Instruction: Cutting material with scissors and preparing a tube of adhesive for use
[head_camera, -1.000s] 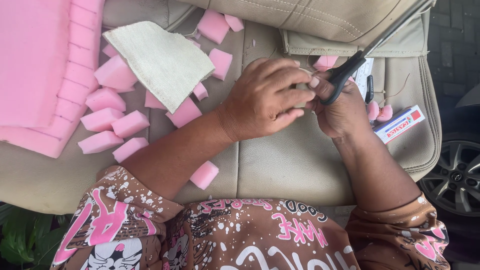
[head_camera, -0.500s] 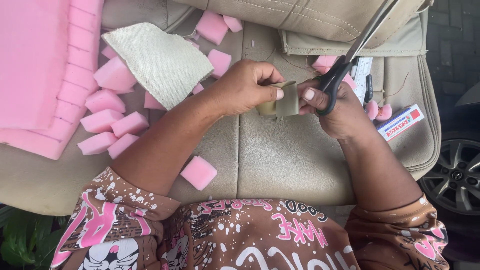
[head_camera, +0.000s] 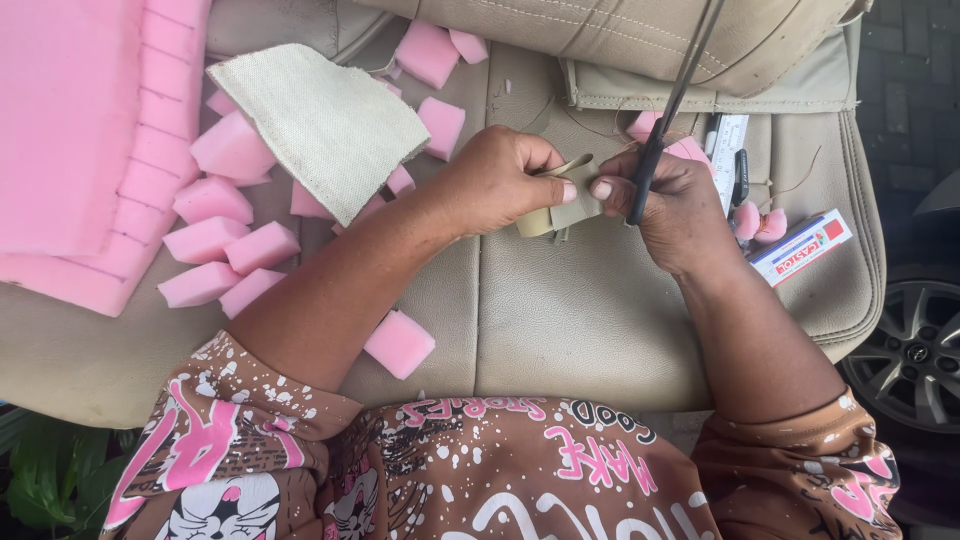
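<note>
The small beige leather piece (head_camera: 562, 208) is held in the air just above the beige car seat cover (head_camera: 560, 320), between the two hands. The left hand (head_camera: 500, 180) closes on it, thumb and fingers pinching its left side. The right hand (head_camera: 665, 205) presses its thumb on the right edge of the piece, and the same hand grips the scissors (head_camera: 668, 110), whose blades point up and away from the piece.

I think the thumbs are very near the place where the blades would cut, so a slip can nick a finger. The piece is small and curls, so it can also twist in the pinch and give a crooked cut.

Left of the piece lie a rough cloth patch (head_camera: 320, 120) and many pink foam blocks (head_camera: 230, 250). Right of it are a ruler (head_camera: 727, 150) and a small box (head_camera: 800, 247).
</note>
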